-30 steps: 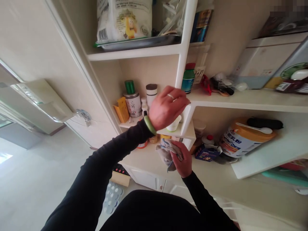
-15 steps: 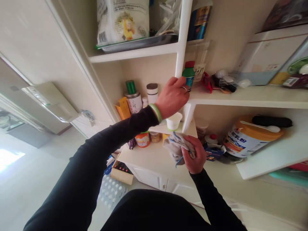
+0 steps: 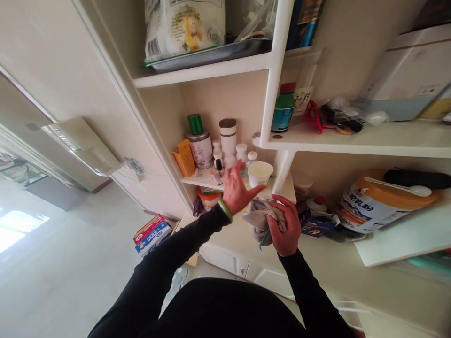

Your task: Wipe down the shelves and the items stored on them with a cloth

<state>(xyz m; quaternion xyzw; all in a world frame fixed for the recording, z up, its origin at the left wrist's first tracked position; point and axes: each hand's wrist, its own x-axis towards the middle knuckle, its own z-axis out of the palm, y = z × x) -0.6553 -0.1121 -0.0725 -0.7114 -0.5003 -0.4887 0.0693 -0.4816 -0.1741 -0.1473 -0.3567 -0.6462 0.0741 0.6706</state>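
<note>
My left hand [image 3: 237, 190], with a ring and a pale green bangle, is stretched out with fingers apart and holds nothing. It hovers before the small lower shelf, close to a white paper cup [image 3: 260, 174]. Behind its fingers stand small white bottles [image 3: 241, 151], partly covered. My right hand [image 3: 286, 225] grips a crumpled greyish cloth [image 3: 259, 218] with blue edging, below the cup. On the shelf up to the right stands a green bottle [image 3: 283, 110] with a red cap and blue label, touched by neither hand.
A tin [image 3: 201, 151] with a green cap on top, an orange box [image 3: 185, 159] and a brown-lidded white bottle [image 3: 228, 136] share the small shelf. To the right lies a large orange-lidded tub [image 3: 366, 202]. A bag [image 3: 186, 28] rests on a tray above.
My left hand has let go of the green bottle, which stands on the right shelf, and has moved down and left, opening out. My right hand keeps the cloth, nearly in place.
</note>
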